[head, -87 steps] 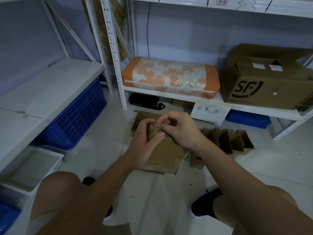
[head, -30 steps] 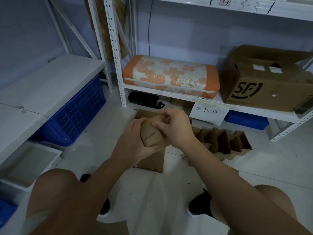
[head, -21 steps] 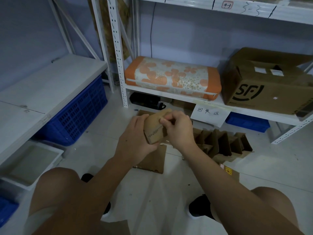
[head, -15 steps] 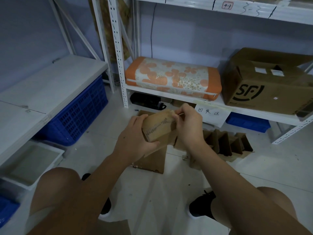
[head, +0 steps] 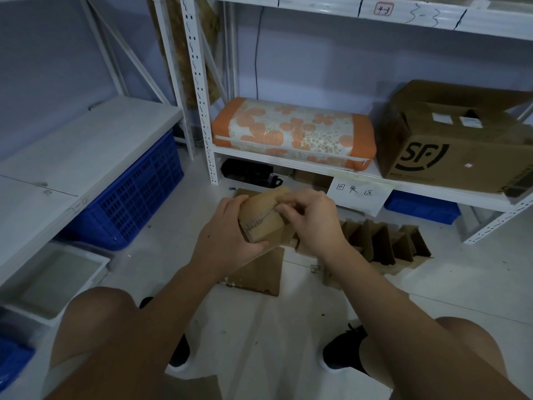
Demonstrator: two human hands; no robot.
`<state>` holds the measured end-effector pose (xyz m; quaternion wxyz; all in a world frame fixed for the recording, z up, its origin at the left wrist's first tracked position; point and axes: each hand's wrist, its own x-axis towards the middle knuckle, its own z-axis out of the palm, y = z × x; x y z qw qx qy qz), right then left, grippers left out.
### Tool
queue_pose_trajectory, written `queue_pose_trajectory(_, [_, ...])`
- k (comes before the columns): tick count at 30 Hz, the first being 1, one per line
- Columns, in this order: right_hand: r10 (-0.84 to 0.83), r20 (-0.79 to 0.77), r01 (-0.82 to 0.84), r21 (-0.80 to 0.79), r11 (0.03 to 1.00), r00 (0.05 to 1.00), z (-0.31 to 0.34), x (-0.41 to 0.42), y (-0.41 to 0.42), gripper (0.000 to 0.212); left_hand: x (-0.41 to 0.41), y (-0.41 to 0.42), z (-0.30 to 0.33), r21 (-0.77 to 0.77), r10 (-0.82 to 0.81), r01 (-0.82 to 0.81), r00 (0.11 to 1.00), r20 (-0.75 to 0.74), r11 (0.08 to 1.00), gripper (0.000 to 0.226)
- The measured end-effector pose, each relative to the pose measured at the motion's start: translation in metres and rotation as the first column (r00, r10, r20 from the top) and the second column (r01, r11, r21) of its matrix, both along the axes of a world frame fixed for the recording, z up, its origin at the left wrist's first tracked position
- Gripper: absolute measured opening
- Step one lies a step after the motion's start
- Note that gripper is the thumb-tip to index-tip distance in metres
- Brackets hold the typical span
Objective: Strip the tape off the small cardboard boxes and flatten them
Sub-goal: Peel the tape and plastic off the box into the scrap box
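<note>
I hold a small brown cardboard box (head: pixel 264 219) in front of me above the floor. My left hand (head: pixel 227 235) grips it from the left and underneath, thumb along its lower edge. My right hand (head: pixel 310 217) sits on its upper right side, fingers curled and pinching at the box's top edge where a strip of tape (head: pixel 266 216) runs across the face. Flattened cardboard pieces (head: pixel 259 274) lie on the floor below my hands. A row of small boxes standing on edge (head: pixel 383 243) sits on the floor to the right.
A white metal rack (head: pixel 202 111) stands ahead, holding an orange flowered cushion (head: pixel 291 132) and a large SF carton (head: pixel 452 140). A paper label (head: pixel 359 194) hangs from its shelf. A blue crate (head: pixel 129 197) sits under the left shelf, a white tray (head: pixel 54 280) beside it.
The box has been turned in my hands so a broad face shows. My right hand moved from the box's far right end back onto its top edge, pinching there.
</note>
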<state>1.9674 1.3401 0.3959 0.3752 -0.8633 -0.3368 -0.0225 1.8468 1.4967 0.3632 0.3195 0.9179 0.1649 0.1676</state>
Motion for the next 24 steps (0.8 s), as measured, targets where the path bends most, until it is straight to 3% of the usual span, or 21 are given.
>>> queue_pose_trajectory(3, [-0.094,-0.143,0.095,0.001,0.995,0.985,-0.004,0.005,-0.002,0.045,0.000,0.001,-0.004,0.014,0.000,-0.001,1.000,0.031,1.000,0.103])
queue_pose_trajectory(5, [-0.083,-0.214,0.084,-0.003,0.996,0.973,-0.009,0.003,0.000,0.039,0.001,0.000,-0.005,0.043,-0.009,0.007,0.999,0.040,0.999,0.102])
queue_pose_trajectory(9, [-0.138,-0.190,0.134,-0.035,0.990,0.972,-0.017,-0.003,0.005,0.014,0.004,-0.003,-0.005,0.068,-0.040,0.041,0.999,-0.010,0.997,0.102])
queue_pose_trajectory(16, [-0.173,-0.098,0.164,-0.098,0.982,0.980,-0.012,-0.010,0.007,0.013,0.007,-0.003,0.006,0.277,-0.023,0.103,0.961,-0.277,0.955,0.100])
queue_pose_trajectory(19, [-0.163,-0.072,0.155,-0.115,0.981,0.984,-0.010,-0.014,0.005,0.011,0.010,-0.004,0.006,0.385,0.035,0.083,0.956,-0.290,0.919,0.103])
queue_pose_trajectory(24, [-0.160,-0.111,0.149,-0.105,0.983,0.981,-0.012,-0.017,0.001,0.010,0.011,0.001,0.002,0.419,0.054,0.054,0.969,-0.241,0.906,0.109])
